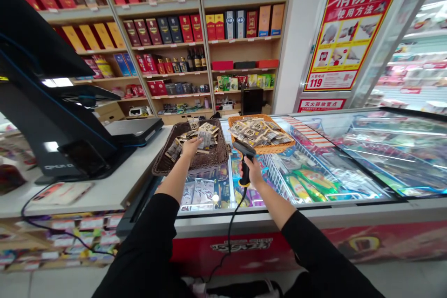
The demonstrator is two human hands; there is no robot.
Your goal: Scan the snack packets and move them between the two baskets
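Note:
My right hand (253,170) is wrapped round the handle of a black and yellow barcode scanner (246,149), whose cable hangs down in front of the freezer. Over a dark brown wicker basket (209,162), my left hand (191,147) has its fingers closed at the edge of a small clear-and-gold snack packet (205,139). More packets of the same look lie loose in that basket, around the hand. To the right, an orange wicker basket (291,143) holds a heap of similar packets (256,129), just beyond the scanner's head.
Both baskets stand on the glass top of a chest freezer (314,181) with packaged food inside. A black checkout machine (80,125) occupies the counter (115,181) at left. Shelves of boxed bottles (171,30) line the back wall. A red fire-hydrant poster (352,32) hangs at right.

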